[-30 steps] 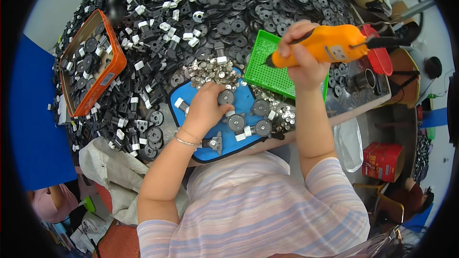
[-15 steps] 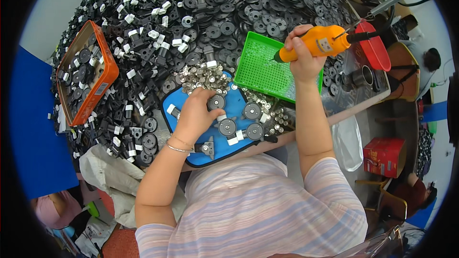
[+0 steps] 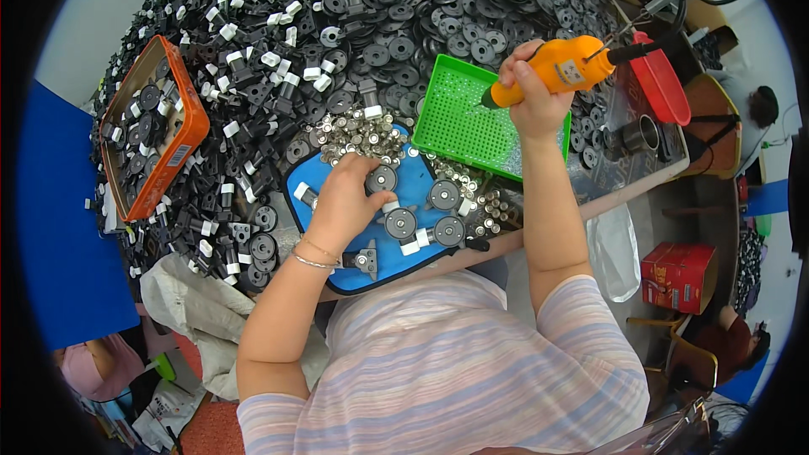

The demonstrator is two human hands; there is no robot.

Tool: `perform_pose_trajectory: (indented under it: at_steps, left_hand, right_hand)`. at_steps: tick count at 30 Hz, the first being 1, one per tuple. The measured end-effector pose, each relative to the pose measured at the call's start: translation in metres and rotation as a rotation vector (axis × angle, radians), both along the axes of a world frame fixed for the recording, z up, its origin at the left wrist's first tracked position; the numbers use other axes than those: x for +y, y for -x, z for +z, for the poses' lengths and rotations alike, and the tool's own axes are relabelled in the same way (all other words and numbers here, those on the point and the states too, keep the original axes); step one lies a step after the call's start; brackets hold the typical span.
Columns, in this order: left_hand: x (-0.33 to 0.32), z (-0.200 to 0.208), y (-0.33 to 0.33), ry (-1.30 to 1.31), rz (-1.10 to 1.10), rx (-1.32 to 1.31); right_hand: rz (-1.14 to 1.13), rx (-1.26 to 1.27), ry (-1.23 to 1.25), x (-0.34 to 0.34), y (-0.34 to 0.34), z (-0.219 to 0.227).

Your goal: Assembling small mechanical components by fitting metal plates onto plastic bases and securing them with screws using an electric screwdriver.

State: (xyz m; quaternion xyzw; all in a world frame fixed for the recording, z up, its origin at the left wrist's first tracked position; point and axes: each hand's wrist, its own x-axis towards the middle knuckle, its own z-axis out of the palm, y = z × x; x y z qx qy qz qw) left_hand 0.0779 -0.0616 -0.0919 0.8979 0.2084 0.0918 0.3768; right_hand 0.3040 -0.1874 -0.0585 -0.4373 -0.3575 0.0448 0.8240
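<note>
My right hand (image 3: 537, 101) grips an orange electric screwdriver (image 3: 566, 66), its dark tip pointing down over a green perforated tray (image 3: 431, 101). Tiny pieces lie on the tray's bottom, too small to tell apart. On a blue mat (image 3: 386, 261), the curled fingers and thumb of my left hand (image 3: 344, 202) close around a black disc part (image 3: 382, 179). Several similar disc parts with white ends rest beside it, among them one disc part (image 3: 400, 223) just below my thumb. A black bracket piece (image 3: 363, 261) lies near my left wrist.
Small silver metal pieces (image 3: 362, 133) are heaped past my left fingertips. Behind spreads a large pile of black discs (image 3: 413, 21) and black-and-white parts (image 3: 244, 76). An orange-rimmed box (image 3: 192, 109) stands left; a red tray (image 3: 661, 84) and metal cup (image 3: 640, 133) stand right.
My right hand and the screwdriver have shifted slightly, the tool's rear end moving a little up and left. My left hand stays in place on the disc part.
</note>
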Motion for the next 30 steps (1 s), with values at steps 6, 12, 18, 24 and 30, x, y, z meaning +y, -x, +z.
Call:
perform_pose_trajectory:
  at_steps: [6,12,18,24,30]
  left_hand:
    - [-0.003,-0.004,0.002,-0.018,-0.004,-0.05]
    - [-0.003,-0.008,0.005,-0.06,-0.027,-0.086]
    - [-0.003,-0.013,0.005,-0.072,-0.041,-0.146]
    - [0.0,-0.024,0.005,-0.066,-0.056,-0.212]
    - [0.0,-0.031,0.003,-0.019,-0.046,-0.232]
  right_hand:
    - [0.028,-0.027,-0.062,-0.006,0.005,0.014]
    - [0.399,-0.039,-0.096,0.0,0.065,0.031]
    - [0.463,-0.086,0.077,0.023,0.108,0.02]
    - [0.477,-0.041,0.132,0.033,0.117,0.014]
    - [0.472,-0.145,0.206,0.035,0.118,0.007]
